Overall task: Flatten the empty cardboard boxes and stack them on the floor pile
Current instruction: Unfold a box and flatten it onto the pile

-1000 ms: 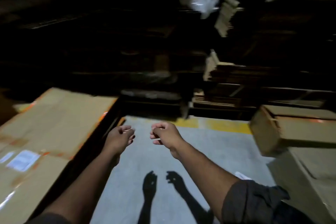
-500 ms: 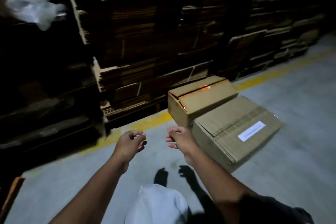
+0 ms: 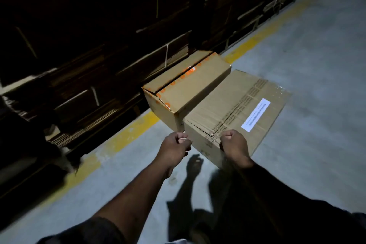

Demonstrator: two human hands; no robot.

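Observation:
Two closed cardboard boxes lie on the grey floor ahead. The larger box [image 3: 233,105] carries a white label and printed tape. Touching its far left side is a smaller box [image 3: 190,87] with orange tape. My left hand [image 3: 174,149] hovers with curled fingers just left of the large box's near corner, over the floor. My right hand [image 3: 234,147] is a closed fist at the box's near edge, above its front face. I cannot see anything held in either hand. Whether the right fist touches the box is unclear.
Dark stacks of flattened cardboard [image 3: 95,69] line the left and far side behind a yellow floor line [image 3: 126,134]. More flattened stacks [image 3: 257,6] run to the far right. Grey concrete floor [image 3: 316,65] spreads to the right of the boxes.
My view has swung right and closed in on the two boxes. Both hands, still curled, have moved forward up to the large box's near corner.

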